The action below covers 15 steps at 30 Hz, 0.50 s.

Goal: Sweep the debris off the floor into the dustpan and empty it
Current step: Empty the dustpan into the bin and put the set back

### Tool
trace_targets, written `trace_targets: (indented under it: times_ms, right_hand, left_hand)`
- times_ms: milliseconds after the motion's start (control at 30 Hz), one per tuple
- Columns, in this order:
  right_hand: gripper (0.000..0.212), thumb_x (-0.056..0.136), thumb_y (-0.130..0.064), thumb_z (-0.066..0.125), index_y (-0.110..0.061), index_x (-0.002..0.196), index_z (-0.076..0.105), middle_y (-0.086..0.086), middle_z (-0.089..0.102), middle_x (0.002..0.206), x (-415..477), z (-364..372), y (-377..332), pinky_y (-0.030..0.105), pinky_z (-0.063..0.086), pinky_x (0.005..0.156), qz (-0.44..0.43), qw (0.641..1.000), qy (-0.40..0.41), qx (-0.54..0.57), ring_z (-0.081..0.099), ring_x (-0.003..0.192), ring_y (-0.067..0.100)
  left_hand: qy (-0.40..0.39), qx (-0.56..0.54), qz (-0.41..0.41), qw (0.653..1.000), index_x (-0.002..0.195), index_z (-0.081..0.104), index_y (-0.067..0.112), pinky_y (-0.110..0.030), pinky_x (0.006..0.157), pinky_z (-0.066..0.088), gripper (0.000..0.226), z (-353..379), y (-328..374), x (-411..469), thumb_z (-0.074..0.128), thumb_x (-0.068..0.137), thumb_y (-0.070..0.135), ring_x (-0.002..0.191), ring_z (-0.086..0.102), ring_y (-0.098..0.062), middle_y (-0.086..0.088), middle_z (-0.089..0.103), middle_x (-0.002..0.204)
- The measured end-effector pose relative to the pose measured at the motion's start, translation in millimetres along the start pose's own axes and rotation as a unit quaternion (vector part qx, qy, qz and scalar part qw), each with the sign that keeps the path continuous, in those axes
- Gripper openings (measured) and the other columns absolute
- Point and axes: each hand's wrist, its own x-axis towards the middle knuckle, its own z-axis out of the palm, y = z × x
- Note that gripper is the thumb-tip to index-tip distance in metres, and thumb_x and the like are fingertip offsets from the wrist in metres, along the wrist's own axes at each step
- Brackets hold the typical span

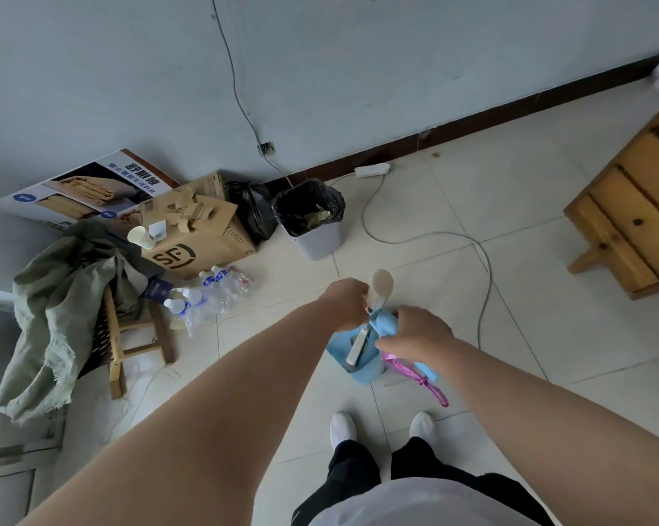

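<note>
The plastic dustpan, likely light and stiff, stands on the floor short of its wall edge, best lifted by its upright handle, which the right grip clasps while the left grip holds the broom handle.
</note>
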Motion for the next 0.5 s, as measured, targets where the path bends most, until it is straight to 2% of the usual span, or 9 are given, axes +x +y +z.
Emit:
trace_targets:
  times_ms: [67, 133, 200, 267, 300, 400, 500]
  right_hand:
    - [0.033, 0.084, -0.033, 0.063, -0.017, 0.112, 0.059, 0.001, 0.065, 0.107, -6, 2, 5, 0.026, 0.039, 0.069, 0.022, 1.0, -0.005, -0.017, 0.059, 0.088, 0.023]
    - [0.025, 0.086, -0.023, 0.063, -0.015, 0.109, 0.059, 0.003, 0.067, 0.106, -8, 4, 8, 0.026, 0.039, 0.068, 0.035, 0.999, 0.005, -0.006, 0.056, 0.083, 0.023]
    - [0.017, 0.085, -0.018, 0.061, -0.016, 0.103, 0.062, -0.001, 0.066, 0.089, -7, 4, 8, 0.025, 0.039, 0.062, 0.034, 0.999, 0.017, -0.013, 0.058, 0.08, 0.023]
    - [0.005, 0.085, -0.015, 0.059, -0.019, 0.09, 0.059, -0.008, 0.054, 0.067, -6, 3, 7, 0.024, 0.034, 0.052, 0.032, 0.999, 0.027, -0.021, 0.057, 0.073, 0.023]
    - [0.006, 0.085, -0.015, 0.059, -0.02, 0.085, 0.056, -0.009, 0.051, 0.064, -5, 4, 5, 0.024, 0.033, 0.05, 0.033, 0.999, 0.035, -0.017, 0.055, 0.07, 0.021]
    - [0.011, 0.087, -0.016, 0.06, -0.021, 0.081, 0.051, -0.007, 0.052, 0.07, -3, 15, -2, 0.022, 0.034, 0.051, 0.05, 0.997, 0.059, 0.025, 0.051, 0.061, 0.016]
    - [0.008, 0.09, -0.023, 0.058, -0.017, 0.095, 0.056, -0.001, 0.06, 0.086, 0, 20, -12, 0.026, 0.04, 0.063, 0.052, 0.995, 0.071, 0.038, 0.054, 0.073, 0.021]
  left_hand:
    - [0.01, 0.02, 0.011, 1.0, 0.103, 0.066, 0.011, -0.034, 0.09, 0.051, 0.022, 10, 0, 6, 0.066, 0.082, 0.015, 0.103, 0.061, -0.026, -0.007, 0.067, 0.105]
    - [0.017, 0.011, 0.016, 1.0, 0.105, 0.067, 0.012, -0.039, 0.09, 0.052, 0.023, 17, 0, 10, 0.067, 0.082, 0.016, 0.101, 0.062, -0.026, -0.006, 0.067, 0.105]
    - [0.025, -0.007, 0.02, 0.999, 0.105, 0.066, 0.012, -0.041, 0.089, 0.053, 0.023, 21, -1, 14, 0.065, 0.082, 0.015, 0.101, 0.062, -0.028, -0.008, 0.066, 0.105]
    - [0.032, -0.012, 0.018, 0.999, 0.108, 0.066, 0.013, -0.039, 0.089, 0.052, 0.024, 22, -4, 18, 0.065, 0.084, 0.016, 0.102, 0.061, -0.027, -0.007, 0.065, 0.107]
    - [0.037, -0.009, 0.015, 0.999, 0.11, 0.065, 0.013, -0.037, 0.089, 0.052, 0.025, 23, -6, 20, 0.064, 0.085, 0.017, 0.102, 0.061, -0.026, -0.005, 0.065, 0.107]
    - [0.055, -0.011, 0.004, 0.998, 0.109, 0.064, 0.013, -0.037, 0.086, 0.053, 0.025, 25, -11, 25, 0.062, 0.084, 0.012, 0.101, 0.06, -0.025, -0.004, 0.065, 0.106]
    - [0.072, -0.031, -0.003, 0.997, 0.102, 0.063, 0.014, -0.039, 0.083, 0.054, 0.021, 26, -18, 27, 0.059, 0.082, 0.008, 0.097, 0.061, -0.026, -0.005, 0.066, 0.101]
